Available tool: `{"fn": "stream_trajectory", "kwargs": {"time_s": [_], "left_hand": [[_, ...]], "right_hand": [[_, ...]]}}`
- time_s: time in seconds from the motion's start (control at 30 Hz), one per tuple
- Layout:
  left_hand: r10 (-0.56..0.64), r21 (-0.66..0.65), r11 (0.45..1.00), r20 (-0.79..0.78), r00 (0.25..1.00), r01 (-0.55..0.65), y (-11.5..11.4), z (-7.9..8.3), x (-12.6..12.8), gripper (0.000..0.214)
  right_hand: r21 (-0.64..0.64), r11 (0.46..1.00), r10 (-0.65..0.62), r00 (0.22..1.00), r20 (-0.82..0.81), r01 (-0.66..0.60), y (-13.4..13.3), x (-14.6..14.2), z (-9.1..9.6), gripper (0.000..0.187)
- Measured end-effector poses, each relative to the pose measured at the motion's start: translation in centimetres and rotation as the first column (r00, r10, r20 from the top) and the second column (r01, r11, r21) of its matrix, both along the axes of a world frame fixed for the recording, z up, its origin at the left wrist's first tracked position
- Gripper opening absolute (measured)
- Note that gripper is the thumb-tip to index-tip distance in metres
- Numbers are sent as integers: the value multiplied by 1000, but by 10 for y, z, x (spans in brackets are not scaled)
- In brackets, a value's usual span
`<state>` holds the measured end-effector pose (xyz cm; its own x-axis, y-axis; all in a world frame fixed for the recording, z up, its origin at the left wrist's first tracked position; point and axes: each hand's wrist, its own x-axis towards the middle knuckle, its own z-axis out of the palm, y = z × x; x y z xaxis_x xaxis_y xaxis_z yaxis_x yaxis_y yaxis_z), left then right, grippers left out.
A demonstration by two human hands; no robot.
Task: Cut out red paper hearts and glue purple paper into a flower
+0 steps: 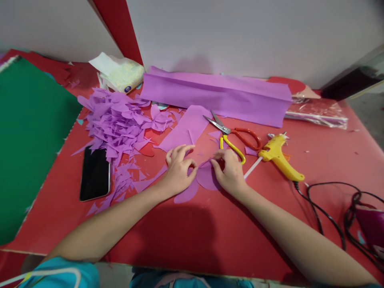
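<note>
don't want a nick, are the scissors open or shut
Open: the scissors have their blades apart at the tips, with the red handle and yellow handle spread.

Matt, papery purple piece (209, 179) — shiny metal scissor blades (221, 127) — glossy phone screen (95, 174), smooth plastic glue gun (279, 156).

The red tabletop (246, 240) carries a black rectangular phone (95, 178) and a heap of thin purple cutouts (114, 120) left of the left hand (180, 170), a yellow plastic glue gun (279, 158) right of the right hand (229, 171), and a long folded purple sheet (216, 97) beyond both.
</note>
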<state>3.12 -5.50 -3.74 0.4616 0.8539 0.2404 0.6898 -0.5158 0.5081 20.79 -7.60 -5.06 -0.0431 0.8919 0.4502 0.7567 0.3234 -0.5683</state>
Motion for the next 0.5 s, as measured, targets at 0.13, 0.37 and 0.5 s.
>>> {"fn": "stream_trajectory", "kwargs": {"time_s": [0.13, 0.37, 0.5], "left_hand": [[-35, -15, 999, -27, 999, 34, 1, 1, -1, 7], [-63, -17, 998, -71, 995, 62, 0, 3, 0, 9], [-67, -35, 997, -81, 994, 64, 0, 4, 1, 9]], "right_hand": [[54, 995, 75, 991, 111, -81, -2, 0, 6, 9], [-13, 982, 186, 955, 230, -188, -2, -3, 11, 10], [-80, 979, 200, 957, 210, -187, 0, -3, 10, 11]]}}
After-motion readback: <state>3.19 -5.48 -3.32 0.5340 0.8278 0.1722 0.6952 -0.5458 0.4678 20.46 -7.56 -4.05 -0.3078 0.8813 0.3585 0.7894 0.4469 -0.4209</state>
